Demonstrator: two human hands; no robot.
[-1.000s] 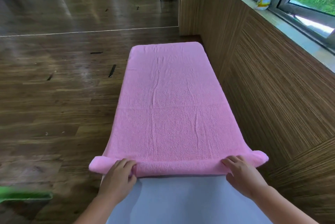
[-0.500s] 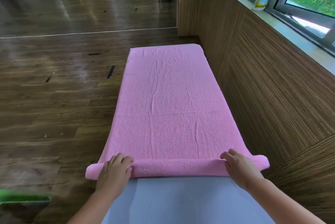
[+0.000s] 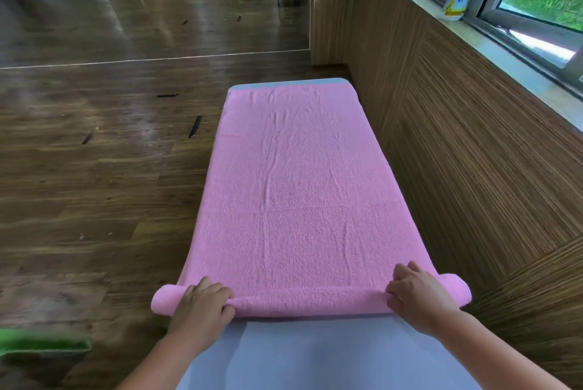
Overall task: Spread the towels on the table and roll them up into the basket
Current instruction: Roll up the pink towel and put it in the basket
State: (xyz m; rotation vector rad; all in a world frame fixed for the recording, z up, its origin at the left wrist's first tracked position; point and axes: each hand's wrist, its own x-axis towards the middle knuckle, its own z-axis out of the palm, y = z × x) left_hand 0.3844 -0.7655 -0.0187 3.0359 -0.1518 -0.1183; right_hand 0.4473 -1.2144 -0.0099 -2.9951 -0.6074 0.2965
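Towel [image 3: 299, 200] barely started, near end rolled into a thin tube
Rest lies flat along the table [image 3: 315, 355]; left hand [image 3: 202, 307] and right hand [image 3: 419, 295] each curl their fingers over the roll, gripping it, one near each end.

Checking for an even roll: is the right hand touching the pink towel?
Touching. Head view: the right hand curls its fingers onto the rolled near edge of the pink towel.

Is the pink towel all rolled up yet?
Not yet. Only the near end of the towel is rolled, gripped by the left hand and right hand; the rest lies flat on the table.
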